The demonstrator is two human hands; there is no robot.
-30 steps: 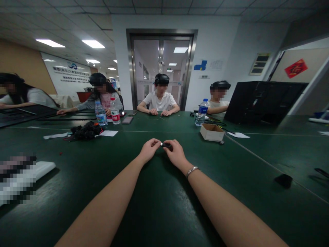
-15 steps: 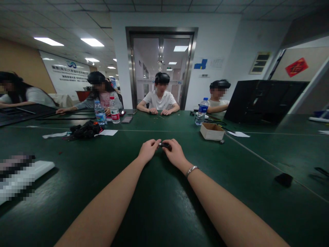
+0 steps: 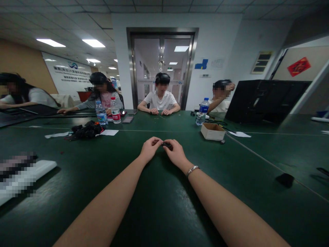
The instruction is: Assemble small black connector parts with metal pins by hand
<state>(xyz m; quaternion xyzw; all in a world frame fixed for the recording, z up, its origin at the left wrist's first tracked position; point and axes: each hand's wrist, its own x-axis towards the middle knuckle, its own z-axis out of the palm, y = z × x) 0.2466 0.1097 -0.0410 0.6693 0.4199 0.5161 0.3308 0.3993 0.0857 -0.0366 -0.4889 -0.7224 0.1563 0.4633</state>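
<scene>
Over the middle of the dark green table (image 3: 164,206), both of my hands meet at the fingertips. My right hand (image 3: 176,151) is closed around a small dark object (image 3: 167,144), partly hidden by the fingers and too small to name. From the other side, my left hand (image 3: 150,150) pinches with thumb and forefinger at the object's left end. Whether something small sits in that pinch I cannot make out. A silver bracelet (image 3: 192,170) circles my right wrist.
An open cardboard box (image 3: 212,133) stands right of my hands, near a water bottle (image 3: 202,111). Left lie a black bundle (image 3: 86,130) and white paper (image 3: 109,132). A large black monitor (image 3: 264,101) stands at right. Several people sit across the table.
My left fingertips have risen slightly at the object's left end, and less of the object shows. The person at the far right has raised a hand to the headset.
</scene>
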